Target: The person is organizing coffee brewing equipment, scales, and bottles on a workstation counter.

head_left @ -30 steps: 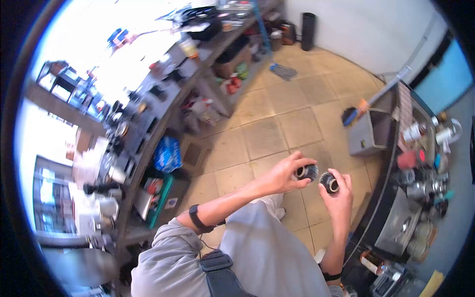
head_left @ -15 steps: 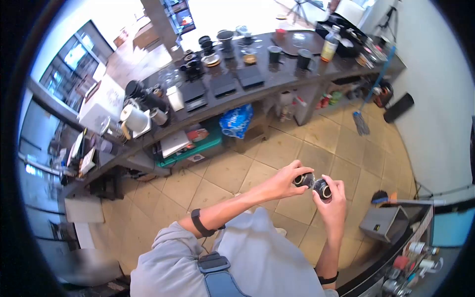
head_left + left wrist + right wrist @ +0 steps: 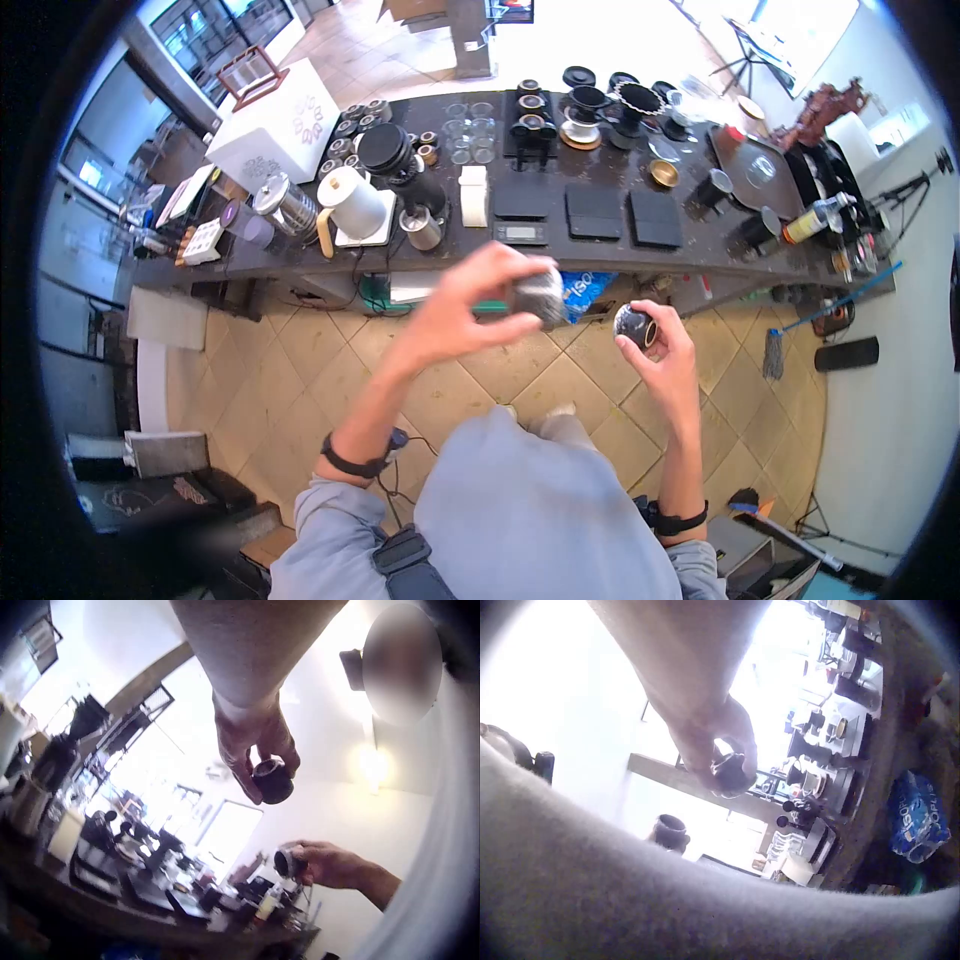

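My left hand (image 3: 455,312), blurred in the head view, pinches a small dark cup (image 3: 538,296) between thumb and fingers. My right hand (image 3: 668,365) grips a second small dark speckled cup (image 3: 634,327) with a pale rim, apart from the first. Both cups are in the air in front of the counter. In the left wrist view the left hand (image 3: 255,742) holds its cup (image 3: 274,782) from above, and the other cup (image 3: 289,862) sits in the right hand (image 3: 330,864). The right wrist view shows the right hand (image 3: 712,746) round its cup (image 3: 729,774).
A dark counter (image 3: 400,262) stands ahead, bearing black scales (image 3: 592,212), a white kettle (image 3: 352,205), a grinder (image 3: 400,170), glasses (image 3: 470,135), drippers (image 3: 585,105) and a bottle (image 3: 815,220). A blue bag (image 3: 583,290) lies beneath. A grey bin (image 3: 740,550) is at lower right.
The view has swung from the floor and side counter to face the long counter. The two hands, close together before, are now apart, the left one further left and higher. Both still hold their cups.
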A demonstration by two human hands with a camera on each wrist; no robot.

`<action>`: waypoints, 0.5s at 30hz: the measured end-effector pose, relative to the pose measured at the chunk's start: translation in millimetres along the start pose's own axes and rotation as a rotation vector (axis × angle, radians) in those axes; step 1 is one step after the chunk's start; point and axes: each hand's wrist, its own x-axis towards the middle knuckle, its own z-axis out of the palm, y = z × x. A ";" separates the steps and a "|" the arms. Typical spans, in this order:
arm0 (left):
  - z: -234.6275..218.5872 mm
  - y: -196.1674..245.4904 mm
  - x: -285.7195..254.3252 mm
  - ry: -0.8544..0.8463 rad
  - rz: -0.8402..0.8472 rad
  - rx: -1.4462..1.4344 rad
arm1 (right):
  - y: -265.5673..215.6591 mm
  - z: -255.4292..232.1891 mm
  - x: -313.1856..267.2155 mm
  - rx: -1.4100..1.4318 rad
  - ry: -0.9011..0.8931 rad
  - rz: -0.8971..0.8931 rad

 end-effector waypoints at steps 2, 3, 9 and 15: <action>-60.1 0.5 1.4 0.271 0.155 -0.055 | 2.9 10.1 46.5 0.078 -0.096 -0.023; -69.7 1.0 0.9 0.244 0.158 0.045 | 2.0 12.1 57.9 0.150 -0.115 -0.039; -164.8 18.0 -10.9 0.772 0.260 0.148 | -9.3 39.7 167.4 0.448 -0.363 0.019; -234.7 -1.8 -0.3 1.114 0.172 0.340 | -30.6 96.4 272.4 0.557 -0.568 -0.008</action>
